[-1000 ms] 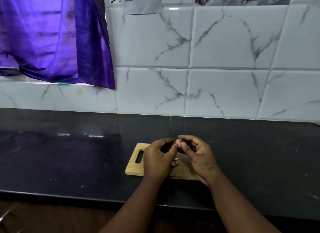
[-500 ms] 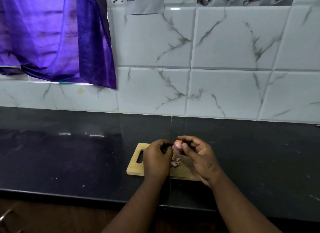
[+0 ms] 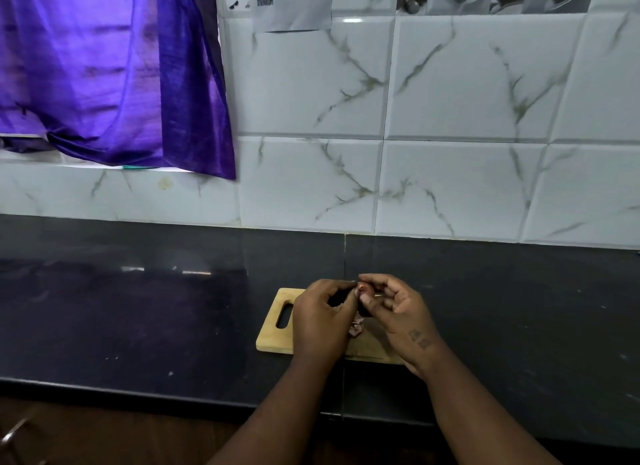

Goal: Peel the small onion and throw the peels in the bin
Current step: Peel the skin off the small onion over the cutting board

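Both my hands are raised just above a small wooden cutting board (image 3: 273,338) on the black counter. My right hand (image 3: 394,312) holds the small pinkish onion (image 3: 363,288) between curled fingers and thumb; only a sliver of it shows. My left hand (image 3: 320,317) has its fingertips curled against the onion's left side, pinching at its skin. A little heap of purple peels (image 3: 356,329) lies on the board below the hands. No bin is in view.
The black counter (image 3: 138,319) runs left and right of the board, its front edge near my forearms. White marble-look tiles (image 3: 450,173) form the back wall. A purple curtain (image 3: 104,73) hangs at the upper left above a window ledge.
The hands have closed together again around the onion, so less of it shows than half a second ago. The camera view has tilted slightly.
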